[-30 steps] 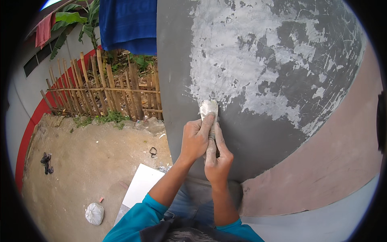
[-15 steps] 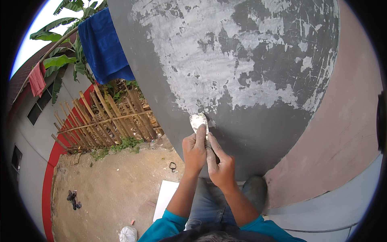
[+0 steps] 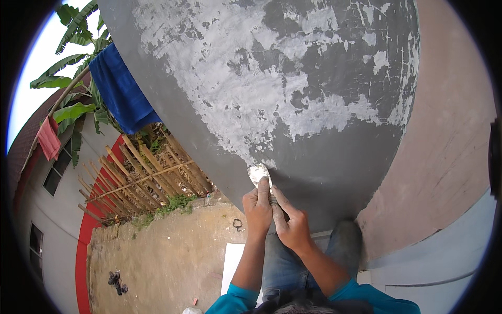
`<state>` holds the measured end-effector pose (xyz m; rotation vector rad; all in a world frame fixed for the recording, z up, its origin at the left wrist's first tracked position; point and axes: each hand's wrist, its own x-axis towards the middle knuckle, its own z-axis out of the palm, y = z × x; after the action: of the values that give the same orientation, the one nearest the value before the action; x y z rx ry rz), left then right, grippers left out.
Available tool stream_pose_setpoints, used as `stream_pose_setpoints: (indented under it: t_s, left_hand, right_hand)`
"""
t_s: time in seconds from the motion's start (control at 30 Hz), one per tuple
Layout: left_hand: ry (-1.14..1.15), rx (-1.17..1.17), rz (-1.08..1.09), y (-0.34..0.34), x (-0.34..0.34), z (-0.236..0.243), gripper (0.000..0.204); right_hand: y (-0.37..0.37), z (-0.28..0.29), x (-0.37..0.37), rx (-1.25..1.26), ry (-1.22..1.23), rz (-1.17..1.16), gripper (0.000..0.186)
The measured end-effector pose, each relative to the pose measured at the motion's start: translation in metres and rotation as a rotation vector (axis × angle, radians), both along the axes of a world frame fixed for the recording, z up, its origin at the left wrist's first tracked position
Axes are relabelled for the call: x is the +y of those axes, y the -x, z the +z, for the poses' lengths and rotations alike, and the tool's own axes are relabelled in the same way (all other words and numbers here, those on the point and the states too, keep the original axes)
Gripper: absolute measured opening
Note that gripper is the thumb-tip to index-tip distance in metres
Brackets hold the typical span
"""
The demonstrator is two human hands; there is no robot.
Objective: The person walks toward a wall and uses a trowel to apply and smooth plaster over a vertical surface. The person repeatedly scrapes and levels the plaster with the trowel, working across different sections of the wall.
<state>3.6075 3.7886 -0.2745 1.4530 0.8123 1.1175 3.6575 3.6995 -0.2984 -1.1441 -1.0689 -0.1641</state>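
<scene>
A small putty knife (image 3: 260,174) with white filler on its blade is pressed against a grey wall (image 3: 334,172) partly covered in patchy white filler (image 3: 251,89). My left hand (image 3: 258,206) grips the tool, its forefinger laid along the blade. My right hand (image 3: 290,222) is wrapped around the handle just below and right of the left hand. The blade sits at the lower edge of the white patch. Both forearms come up from teal sleeves (image 3: 230,303) at the bottom.
My legs in dusty jeans (image 3: 285,267) are below the hands. Left of the wall lie a dirt yard (image 3: 167,256), a bamboo fence (image 3: 141,178), a blue cloth (image 3: 120,89), a white board (image 3: 232,264) on the ground and a building with a red band (image 3: 83,246). A pinkish wall (image 3: 444,157) stands to the right.
The view has tilted up, showing more of the wall. Both hands and the knife stay together on the wall, now lower in the picture, at the bottom edge of the white patch.
</scene>
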Motion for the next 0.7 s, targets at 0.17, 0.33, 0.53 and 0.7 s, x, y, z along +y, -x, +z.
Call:
stream_pose_setpoints:
  t_s: [0.17,0.33,0.53,0.7]
  left_hand:
    - [-0.106,-0.098,-0.026,0.000,0.004,0.000,0.058]
    - [-0.104,-0.124,-0.069,0.003,0.015,0.000,0.057]
    - [-0.058,-0.014,-0.067,0.001,-0.001,-0.034,0.057]
    - [0.008,-0.118,-0.149,0.002,0.005,-0.036,0.058]
  right_hand:
    - [-0.004,-0.002,0.001,0.122,0.164,0.127,0.044]
    - [-0.005,0.001,0.002,0.167,0.208,0.164,0.045]
    - [0.000,-0.030,-0.008,0.145,0.175,0.044,0.045]
    - [0.001,-0.039,-0.003,0.041,0.181,-0.034,0.045]
